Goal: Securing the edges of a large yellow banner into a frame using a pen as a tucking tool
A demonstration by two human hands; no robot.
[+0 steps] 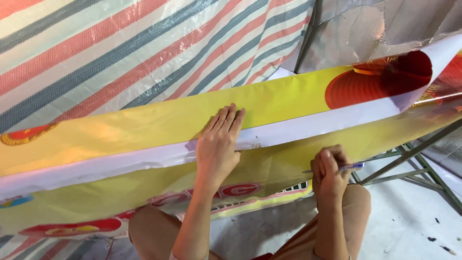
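Observation:
A long yellow printed banner [144, 120] with red round lantern pictures lies folded over, its white back [298, 127] showing as a strip along the fold. My left hand [219, 144] rests flat on the fold, fingers together and stretched out, pressing the sheet down. My right hand [329, 173] is closed around a blue pen [349, 167], whose tip touches the lower yellow flap [279, 163] just under the white strip. My knees show below the banner.
A red, grey and white striped tarp [120, 53] lies under and behind the banner. Silvery foil sheeting [375, 29] hangs at the top right. A green metal folding frame [409, 163] stands at the right on a pale floor [404, 221].

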